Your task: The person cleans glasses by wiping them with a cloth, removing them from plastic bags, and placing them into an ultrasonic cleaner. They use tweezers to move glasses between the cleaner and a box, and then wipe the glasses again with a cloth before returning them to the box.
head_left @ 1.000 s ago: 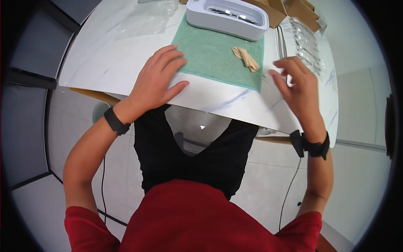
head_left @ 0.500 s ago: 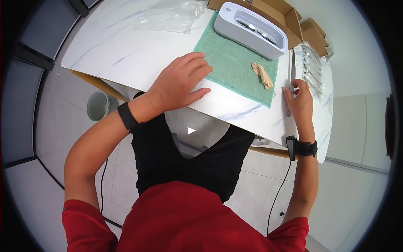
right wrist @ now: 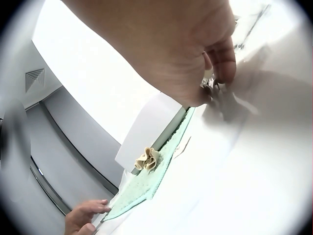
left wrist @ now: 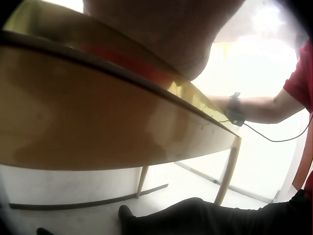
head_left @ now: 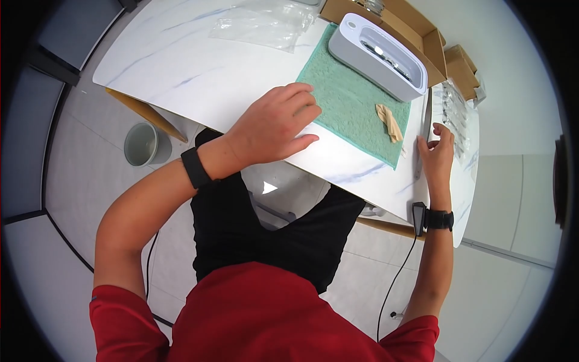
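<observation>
In the head view the left hand (head_left: 274, 125) lies at the table's front edge by the left corner of the green towel (head_left: 344, 105), fingers loosely bent, holding nothing. At the towel's right, the right hand (head_left: 438, 155) has thumb and fingers at a long, thin metal tool (head_left: 427, 117) lying on the table. The right wrist view shows its fingertips pinching shiny metal (right wrist: 211, 87); the rest of the tool is blurred. On the towel stand a white oblong device (head_left: 374, 63), with dark-framed glasses (head_left: 386, 58) in its basin, and a crumpled beige cloth (head_left: 389, 123).
Clear plastic bags (head_left: 259, 27) lie at the table's back left. Open cardboard boxes (head_left: 434, 54) stand behind the device. Several clear packets (head_left: 456, 111) lie to the right. A grey bin (head_left: 142, 145) stands on the floor at left.
The right hand has come down to the metal tool and pinches it. In the head view the table and its things have shifted right and turned; the left hand remains near the towel's left corner.
</observation>
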A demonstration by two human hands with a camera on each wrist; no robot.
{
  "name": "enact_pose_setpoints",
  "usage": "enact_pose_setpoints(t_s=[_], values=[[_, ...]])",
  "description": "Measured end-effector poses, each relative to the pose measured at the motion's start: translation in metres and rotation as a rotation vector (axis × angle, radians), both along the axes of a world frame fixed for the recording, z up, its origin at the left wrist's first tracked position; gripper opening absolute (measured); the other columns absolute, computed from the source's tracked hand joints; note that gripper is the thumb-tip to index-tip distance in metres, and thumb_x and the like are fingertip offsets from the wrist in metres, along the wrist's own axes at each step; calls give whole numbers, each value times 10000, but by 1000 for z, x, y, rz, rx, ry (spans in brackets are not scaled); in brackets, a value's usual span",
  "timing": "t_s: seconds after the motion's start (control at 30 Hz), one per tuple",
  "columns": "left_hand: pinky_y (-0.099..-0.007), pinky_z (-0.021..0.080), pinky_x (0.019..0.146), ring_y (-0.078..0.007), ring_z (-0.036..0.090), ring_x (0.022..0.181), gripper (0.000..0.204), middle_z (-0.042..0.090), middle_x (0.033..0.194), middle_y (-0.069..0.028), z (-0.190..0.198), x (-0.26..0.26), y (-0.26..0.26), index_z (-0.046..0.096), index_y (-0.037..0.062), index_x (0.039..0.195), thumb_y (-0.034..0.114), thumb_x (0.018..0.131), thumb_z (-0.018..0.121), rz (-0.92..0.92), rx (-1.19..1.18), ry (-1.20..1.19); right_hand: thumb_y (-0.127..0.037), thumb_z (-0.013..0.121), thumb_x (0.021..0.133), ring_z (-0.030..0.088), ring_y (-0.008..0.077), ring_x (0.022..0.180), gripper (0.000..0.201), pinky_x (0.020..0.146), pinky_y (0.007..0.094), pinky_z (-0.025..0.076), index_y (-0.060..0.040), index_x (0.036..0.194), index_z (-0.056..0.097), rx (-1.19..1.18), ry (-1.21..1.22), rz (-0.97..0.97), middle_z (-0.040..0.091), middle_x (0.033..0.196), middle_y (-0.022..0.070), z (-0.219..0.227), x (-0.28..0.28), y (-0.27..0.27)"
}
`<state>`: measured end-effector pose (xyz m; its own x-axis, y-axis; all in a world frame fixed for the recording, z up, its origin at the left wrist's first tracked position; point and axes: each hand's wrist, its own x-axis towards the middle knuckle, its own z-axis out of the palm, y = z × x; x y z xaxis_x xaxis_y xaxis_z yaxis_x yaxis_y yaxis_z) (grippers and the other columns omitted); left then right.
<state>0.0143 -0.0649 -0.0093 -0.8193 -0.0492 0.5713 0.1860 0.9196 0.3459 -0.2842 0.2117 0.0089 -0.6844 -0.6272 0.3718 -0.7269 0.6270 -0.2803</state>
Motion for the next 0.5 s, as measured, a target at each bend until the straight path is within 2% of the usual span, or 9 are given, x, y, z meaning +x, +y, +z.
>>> enact_pose_setpoints(t_s=[0.2,0.3,0.43,0.5], values=[[-418,478,991,-334,547,1234,347,622,1129,-125,-3,0,-1,644,16,1059,191,795,784,-7,3,11,-114,739,832,637,151,756,585,703,305,536,-24,1377,546,-13,-245,-110,688,1061,130,10,3,0],[-417,480,987,-332,547,1229,342,619,1124,-125,-3,-1,-2,643,15,1052,192,795,784,-8,8,11,-130,707,812,634,155,696,563,687,306,533,-3,1342,569,-47,-187,-114,722,1004,141,12,-3,3],[-415,483,983,-328,548,1227,339,617,1126,-124,-4,-1,-2,644,15,1045,194,794,784,-2,5,16,-101,682,844,636,134,773,517,725,284,525,10,1338,577,-24,-205,-133,710,1030,119,26,7,10],[-414,485,980,-327,549,1224,336,616,1127,-123,-4,-1,-2,644,15,1040,195,792,784,-2,4,18,-91,678,846,612,129,771,496,717,287,524,7,1324,591,-87,-162,-119,695,1017,110,31,16,14]])
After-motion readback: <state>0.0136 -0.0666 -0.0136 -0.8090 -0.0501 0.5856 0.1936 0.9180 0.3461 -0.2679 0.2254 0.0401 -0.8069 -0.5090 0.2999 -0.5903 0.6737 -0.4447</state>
